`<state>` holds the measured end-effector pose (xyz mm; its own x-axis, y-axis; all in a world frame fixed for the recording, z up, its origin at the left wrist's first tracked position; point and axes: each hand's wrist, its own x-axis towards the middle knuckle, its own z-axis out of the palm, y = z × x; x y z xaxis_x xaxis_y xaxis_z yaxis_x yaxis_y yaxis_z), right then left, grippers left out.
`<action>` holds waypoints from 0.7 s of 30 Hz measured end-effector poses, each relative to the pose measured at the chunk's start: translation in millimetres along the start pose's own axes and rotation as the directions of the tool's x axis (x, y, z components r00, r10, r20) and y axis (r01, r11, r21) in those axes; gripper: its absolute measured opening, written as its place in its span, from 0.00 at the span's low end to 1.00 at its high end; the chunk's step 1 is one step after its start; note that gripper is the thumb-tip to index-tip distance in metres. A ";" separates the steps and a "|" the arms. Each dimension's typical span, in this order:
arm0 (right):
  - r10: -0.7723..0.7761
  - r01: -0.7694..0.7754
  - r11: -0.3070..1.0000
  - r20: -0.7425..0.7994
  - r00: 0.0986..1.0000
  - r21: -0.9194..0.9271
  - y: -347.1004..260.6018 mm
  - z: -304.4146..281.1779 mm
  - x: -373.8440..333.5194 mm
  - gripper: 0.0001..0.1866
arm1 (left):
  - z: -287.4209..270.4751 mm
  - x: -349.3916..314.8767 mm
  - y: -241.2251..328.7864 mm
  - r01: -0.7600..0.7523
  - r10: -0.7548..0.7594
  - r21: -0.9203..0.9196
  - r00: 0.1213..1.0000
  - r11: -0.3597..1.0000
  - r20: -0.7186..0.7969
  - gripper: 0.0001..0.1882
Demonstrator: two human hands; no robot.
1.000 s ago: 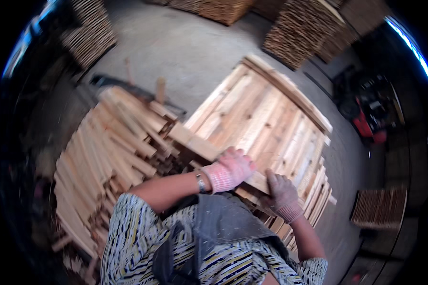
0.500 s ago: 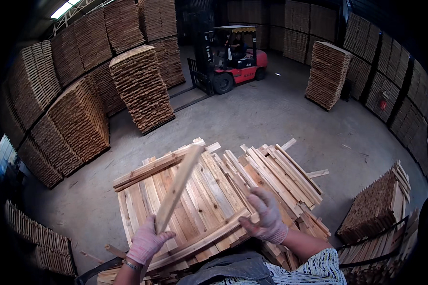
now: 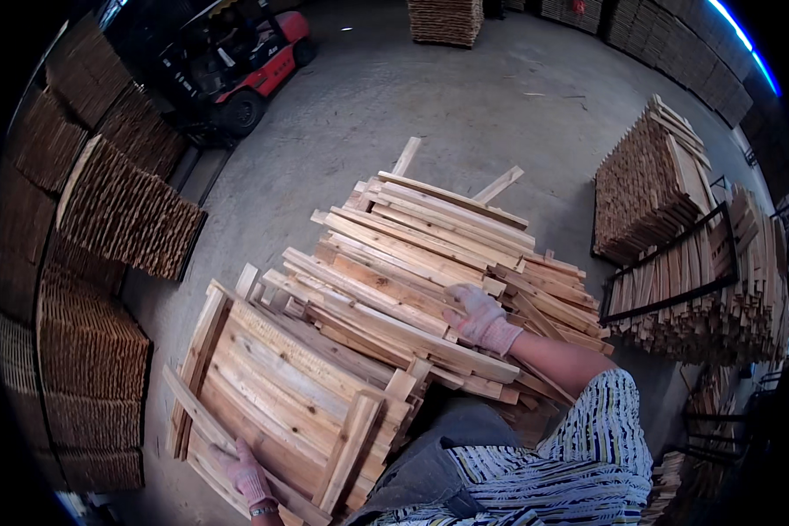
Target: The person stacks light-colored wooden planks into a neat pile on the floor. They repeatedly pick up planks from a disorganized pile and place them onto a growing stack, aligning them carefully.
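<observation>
My left hand (image 3: pixel 245 474), in a pale pinkish work glove, is closed around a long wooden board (image 3: pixel 203 419) at the left side of a neat layer of planks (image 3: pixel 276 373). The board slants over that layer. My right hand (image 3: pixel 480 319), gloved the same way, lies over a heap of loose wooden boards (image 3: pixel 386 276) to the right. Its fingers are apart and touch the boards; no board is lifted in it. Two thicker wooden strips lie across the layer, one along its far left edge (image 3: pixel 203 368) and one near my body (image 3: pixel 349 451).
Beyond the concrete floor (image 3: pixel 394 96), a red forklift (image 3: pixel 259 70) stands at the far left. Tall stacks of boards (image 3: pixel 123 210) line the left side. At the right are another stack (image 3: pixel 644 188) and a black metal frame (image 3: pixel 675 294) with boards.
My view has swung to the right. My left hand has lowered its raised board onto the planks' left side. My right hand has moved from the layer's near strip onto the loose heap.
</observation>
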<state>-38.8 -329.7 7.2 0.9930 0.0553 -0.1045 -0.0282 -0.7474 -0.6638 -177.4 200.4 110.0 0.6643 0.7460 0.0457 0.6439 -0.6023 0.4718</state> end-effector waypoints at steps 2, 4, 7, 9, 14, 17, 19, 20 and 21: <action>0.140 -0.141 0.988 -0.038 0.990 -0.055 29.4 -11.4 30.0 0.32 | 3.2 0.0 9.3 0.033 -0.032 -0.071 0.999 0.997 0.011 0.43; 0.174 -0.186 0.967 -0.084 0.981 -0.173 72.6 -8.7 76.2 0.35 | -2.6 -1.6 3.5 0.094 -0.092 -0.094 0.995 0.991 0.025 0.43; 0.316 -0.314 0.895 -0.046 0.948 -0.316 86.3 -39.4 140.0 0.48 | -16.1 -0.7 18.1 0.139 -0.149 0.088 0.982 0.986 0.113 0.42; 0.328 -0.319 0.843 -0.057 0.943 -0.433 94.7 -50.4 178.8 0.56 | -33.4 -18.1 83.7 0.073 -0.164 0.389 0.965 0.919 0.207 0.45; 0.345 -0.185 0.812 0.198 0.918 -0.554 107.9 -36.0 259.8 0.66 | -20.6 -7.8 34.7 0.046 -0.096 0.473 0.992 0.880 0.081 0.44; 0.316 -0.155 0.831 0.225 0.922 -0.534 112.9 -27.5 279.3 0.64 | -20.2 -14.8 43.5 0.119 -0.172 0.487 0.983 0.865 0.066 0.44; 0.303 -0.162 0.884 0.273 0.913 -0.439 130.2 -29.6 284.5 0.62 | -19.8 -8.8 41.6 0.104 -0.148 0.449 0.987 0.888 0.063 0.44; 0.286 -0.166 0.874 0.207 0.936 -0.456 140.3 -27.2 282.9 0.60 | -17.3 -12.6 49.8 0.103 -0.141 0.413 0.988 0.905 0.064 0.44; 0.299 -0.172 0.875 0.227 0.927 -0.453 143.1 -30.0 284.0 0.60 | -18.3 -15.8 84.3 0.175 -0.242 0.486 0.967 0.856 0.078 0.44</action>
<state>242.6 -440.9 -95.2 0.8858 -0.0223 -0.4634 -0.1431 -0.9633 -0.2272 -140.6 143.1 165.2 0.5160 0.8453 -0.1386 0.8522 -0.5229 -0.0164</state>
